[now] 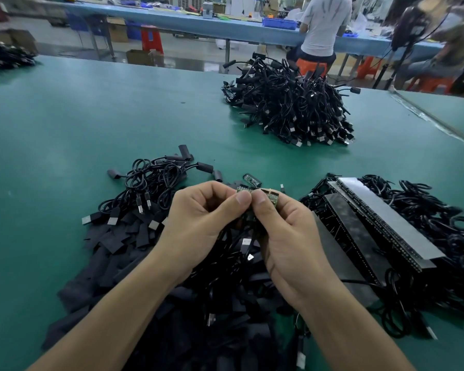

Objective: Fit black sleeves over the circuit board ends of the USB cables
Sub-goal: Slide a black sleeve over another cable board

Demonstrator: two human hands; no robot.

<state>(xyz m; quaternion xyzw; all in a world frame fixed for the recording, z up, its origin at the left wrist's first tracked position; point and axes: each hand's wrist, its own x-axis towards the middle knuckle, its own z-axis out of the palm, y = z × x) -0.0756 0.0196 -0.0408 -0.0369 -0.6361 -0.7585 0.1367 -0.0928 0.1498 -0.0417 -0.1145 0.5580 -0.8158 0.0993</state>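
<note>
The left hand [198, 220] and right hand [287, 234] meet above the tabletop [65, 129], thumbs and curled fingers pinching small green circuit boards [273, 199] at the top. The USB cables [229, 236] drop between the palms. Loose black sleeves [118, 239] lie heaped just beneath, mostly on the left hand's side. The thumbs hide whether a sleeve is already held.

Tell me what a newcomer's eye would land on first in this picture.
First come the two bare hands at the centre, the left hand and the right hand, pinching small circuit boards between thumbs and fingers. Next is the big heap of black cables farther back on the green table, right of centre. Then there is the spread of flat black sleeves under and left of the forearms.
</note>
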